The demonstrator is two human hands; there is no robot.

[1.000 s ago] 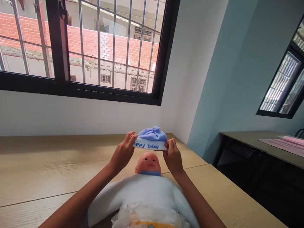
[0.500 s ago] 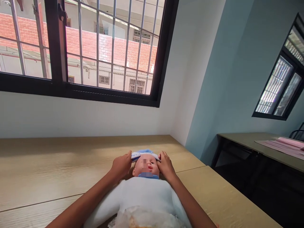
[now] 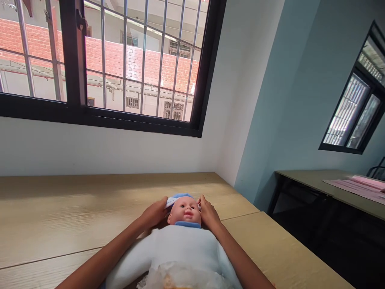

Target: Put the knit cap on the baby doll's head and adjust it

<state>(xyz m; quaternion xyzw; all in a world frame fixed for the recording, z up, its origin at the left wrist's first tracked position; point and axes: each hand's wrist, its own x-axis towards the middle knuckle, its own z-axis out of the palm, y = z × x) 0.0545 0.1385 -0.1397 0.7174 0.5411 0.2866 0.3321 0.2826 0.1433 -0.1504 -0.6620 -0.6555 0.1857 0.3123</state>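
Note:
A baby doll (image 3: 185, 212) lies on its back on the wooden table, its head toward the window side. It wears a white top (image 3: 186, 243) with a blue collar (image 3: 188, 224). A blue and white cloth hat (image 3: 180, 196) sits around the back and top of its head, behind the forehead. My left hand (image 3: 157, 212) is closed on the hat's edge at the left of the head. My right hand (image 3: 208, 211) pinches the edge on the other side; little of the cloth shows there. Translucent crinkled material (image 3: 183, 275) covers the doll's lower body.
The wooden table (image 3: 75, 212) has seams between its sections and meets a white wall below a barred window (image 3: 141, 68). To the right stands a second, dark-legged table (image 3: 300, 176) with pink sheets (image 3: 361, 186) on it.
The hat's edge has slid back off the doll's forehead, leaving the forehead bare. Both hands stay at the sides of the head, slightly lower in the picture.

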